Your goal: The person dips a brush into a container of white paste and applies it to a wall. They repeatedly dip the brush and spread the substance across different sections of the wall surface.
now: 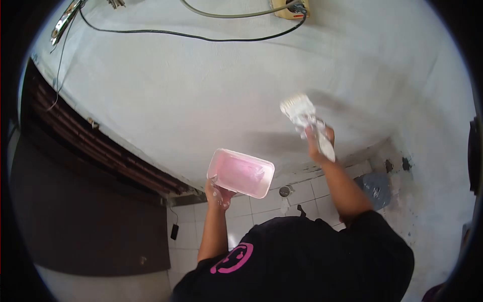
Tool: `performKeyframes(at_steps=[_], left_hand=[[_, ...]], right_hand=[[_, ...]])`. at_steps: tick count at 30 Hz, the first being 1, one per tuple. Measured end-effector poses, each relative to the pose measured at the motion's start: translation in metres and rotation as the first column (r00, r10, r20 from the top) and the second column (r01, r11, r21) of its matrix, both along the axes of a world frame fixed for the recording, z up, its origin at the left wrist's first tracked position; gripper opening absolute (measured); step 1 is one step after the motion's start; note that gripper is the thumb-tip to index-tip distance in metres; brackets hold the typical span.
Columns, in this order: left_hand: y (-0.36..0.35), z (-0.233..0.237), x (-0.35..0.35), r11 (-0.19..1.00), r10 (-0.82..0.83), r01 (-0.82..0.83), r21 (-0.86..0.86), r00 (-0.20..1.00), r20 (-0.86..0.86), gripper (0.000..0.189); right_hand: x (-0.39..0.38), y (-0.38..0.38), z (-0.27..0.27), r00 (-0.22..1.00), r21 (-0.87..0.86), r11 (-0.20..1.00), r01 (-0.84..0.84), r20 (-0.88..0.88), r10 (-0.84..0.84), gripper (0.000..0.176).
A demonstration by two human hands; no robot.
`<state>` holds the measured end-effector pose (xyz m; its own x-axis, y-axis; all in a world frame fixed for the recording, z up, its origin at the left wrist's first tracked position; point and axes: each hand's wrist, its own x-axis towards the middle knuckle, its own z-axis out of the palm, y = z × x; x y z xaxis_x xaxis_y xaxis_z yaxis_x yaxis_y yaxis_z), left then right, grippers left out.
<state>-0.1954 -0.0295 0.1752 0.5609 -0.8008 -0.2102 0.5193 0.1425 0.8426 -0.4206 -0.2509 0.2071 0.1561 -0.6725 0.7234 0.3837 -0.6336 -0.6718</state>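
My left hand [218, 195] grips a rectangular plastic tub [241, 172] by its lower left corner, tilted so that its pink inside faces me. White paint marks the tub's rim and my fingers. In my right hand [320, 140] is a wide paintbrush [299, 107], its handle running down past my palm and its bristles pointing up and left. Whitish paint coats the bristles and my knuckles. The brush head overlaps the pale wall [201, 95] in this view and casts a shadow to its right.
A black cable [201, 37] runs across the upper wall to a yellowish socket box [291, 8]. On the tiled floor [241, 209] are a small cup [285, 191], a blue-grey object [376, 190] and a black phone-like item [174, 231]. A dark door panel [90, 216] stands at left.
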Motion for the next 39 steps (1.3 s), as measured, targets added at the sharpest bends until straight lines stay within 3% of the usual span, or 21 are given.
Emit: performKeyframes(at_steps=[1, 3, 6, 10, 13, 16, 17, 18, 21, 23, 24, 26, 28, 29, 31, 32, 33, 35, 38, 39], left_hand=[[0.000, -0.001, 0.008, 0.999, -0.024, 0.024, -0.040, 1.000, 0.010, 0.059], [0.000, -0.003, 0.022, 0.996, -0.052, 0.052, -0.079, 0.999, -0.002, 0.058], [0.001, -0.007, 0.038, 0.985, -0.161, 0.162, -0.065, 0.986, 0.032, 0.058], [0.009, -0.015, 0.062, 0.977, -0.205, 0.204, -0.054, 0.979, -0.016, 0.057], [0.019, -0.016, 0.080, 0.974, -0.224, 0.223, 0.038, 0.975, 0.007, 0.058], [0.023, -0.019, 0.099, 0.950, -0.310, 0.310, 0.023, 0.950, 0.017, 0.059], [0.022, -0.018, 0.103, 0.949, -0.316, 0.315, 0.025, 0.948, 0.036, 0.059], [0.025, -0.018, 0.108, 0.948, -0.319, 0.318, 0.033, 0.946, 0.049, 0.060], [0.022, -0.017, 0.116, 0.926, -0.376, 0.376, 0.027, 0.926, 0.033, 0.060], [0.019, -0.019, 0.120, 0.924, -0.381, 0.381, 0.021, 0.924, 0.032, 0.060], [0.017, -0.021, 0.122, 0.924, -0.381, 0.381, 0.024, 0.924, 0.033, 0.060], [0.017, -0.020, 0.124, 0.921, -0.390, 0.389, 0.016, 0.920, 0.039, 0.061], [0.015, -0.019, 0.125, 0.916, -0.401, 0.401, 0.002, 0.915, 0.046, 0.061], [0.013, -0.018, 0.124, 0.915, -0.401, 0.402, -0.013, 0.915, 0.040, 0.061], [0.017, -0.021, 0.125, 0.913, -0.407, 0.408, -0.012, 0.913, 0.029, 0.061], [0.016, -0.023, 0.127, 0.908, -0.419, 0.419, -0.014, 0.908, 0.015, 0.061], [0.015, -0.025, 0.130, 0.902, -0.432, 0.432, -0.015, 0.902, -0.003, 0.061], [0.015, -0.026, 0.131, 0.903, -0.430, 0.430, -0.017, 0.901, -0.050, 0.057], [0.019, -0.049, 0.136, 0.910, -0.413, 0.413, -0.029, 0.901, -0.133, 0.053], [0.019, -0.056, 0.139, 0.911, -0.411, 0.409, -0.045, 0.899, -0.150, 0.052]], right_hand=[[0.017, -0.010, 0.018, 0.997, -0.142, 0.988, 0.052, 0.071, -0.043, 0.016], [0.044, -0.015, 0.065, 0.984, -0.246, 0.954, 0.169, 0.096, -0.149, 0.015], [0.076, -0.020, 0.097, 0.970, -0.237, 0.941, 0.241, 0.093, -0.225, 0.015], [0.119, -0.011, 0.090, 0.960, -0.228, 0.935, 0.272, 0.133, -0.247, 0.018], [0.131, 0.013, 0.069, 0.910, -0.135, 0.907, 0.399, -0.064, -0.410, 0.019], [0.124, 0.028, 0.043, 0.891, -0.138, 0.895, 0.424, -0.113, -0.439, 0.018], [0.123, 0.031, 0.041, 0.929, -0.030, 0.929, 0.368, -0.031, -0.369, 0.017], [0.124, 0.030, 0.048, 0.945, 0.022, 0.946, 0.323, 0.049, -0.323, 0.015], [0.123, 0.032, 0.110, 0.912, -0.035, 0.916, 0.400, 0.114, -0.394, 0.013], [0.127, 0.031, 0.139, 0.936, 0.226, 0.911, 0.344, -0.001, -0.353, 0.010], [0.132, 0.026, 0.123, 0.933, 0.225, 0.909, 0.350, 0.006, -0.361, 0.010], [0.147, 0.006, 0.060, 0.845, -0.238, 0.823, 0.516, -0.012, -0.534, 0.008], [0.147, 0.031, 0.013, 0.903, -0.005, 0.908, 0.420, -0.100, -0.418, 0.008], [0.142, 0.032, 0.006, 0.900, -0.012, 0.904, 0.427, -0.092, -0.426, 0.008], [0.134, 0.044, 0.009, 0.936, 0.188, 0.919, 0.347, -0.132, -0.327, 0.008], [0.131, 0.036, 0.020, 0.944, 0.188, 0.927, 0.324, 0.010, -0.331, 0.009], [0.130, 0.026, 0.040, 0.904, 0.096, 0.904, 0.416, 0.065, -0.423, 0.011], [0.123, 0.029, 0.107, 0.893, 0.244, 0.871, 0.427, 0.037, -0.448, 0.014], [0.133, 0.007, 0.121, 0.891, 0.250, 0.863, 0.439, 0.003, -0.454, 0.016], [0.138, 0.007, 0.100, 0.850, 0.221, 0.822, 0.525, -0.101, -0.517, 0.016]])
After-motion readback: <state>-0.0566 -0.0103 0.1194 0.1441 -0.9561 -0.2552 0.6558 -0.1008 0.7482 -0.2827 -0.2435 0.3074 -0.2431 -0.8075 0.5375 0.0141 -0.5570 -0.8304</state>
